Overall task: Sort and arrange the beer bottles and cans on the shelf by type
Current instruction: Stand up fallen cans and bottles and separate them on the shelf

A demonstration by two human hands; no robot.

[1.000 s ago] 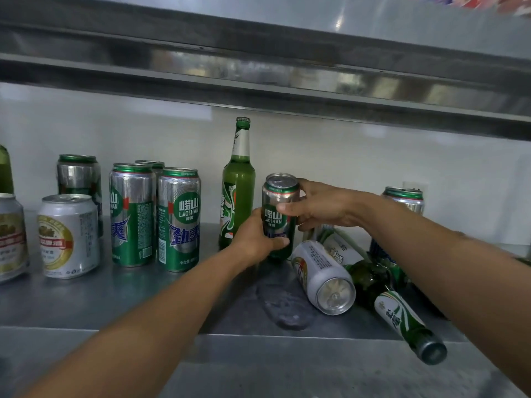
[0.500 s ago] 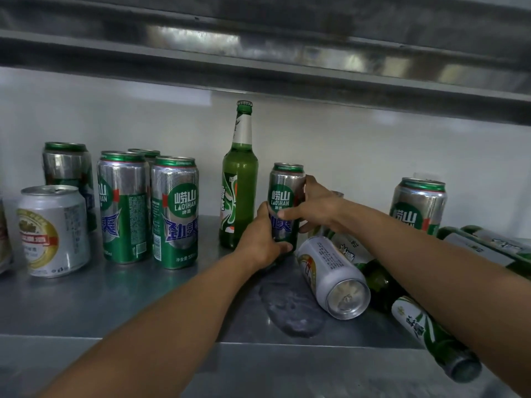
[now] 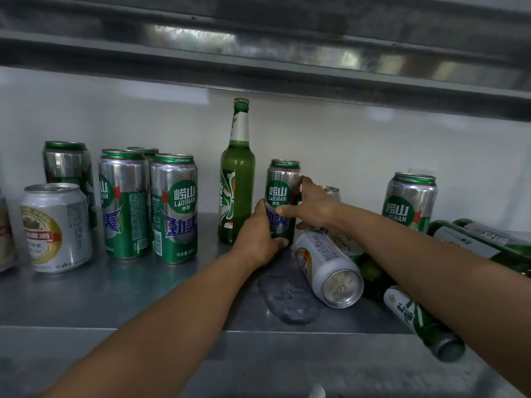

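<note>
Steel shelf (image 3: 86, 297) before me. My left hand (image 3: 258, 237) and right hand (image 3: 313, 208) both grip the upright Laoshan can (image 3: 283, 179), just beside the green bottle (image 3: 237, 173) — a careless sideways nudge could topple that bottle.

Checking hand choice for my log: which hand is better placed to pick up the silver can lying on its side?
Right, probably: the right hand is nearest that silver can; the left hand grips the green can on its far side.
</note>
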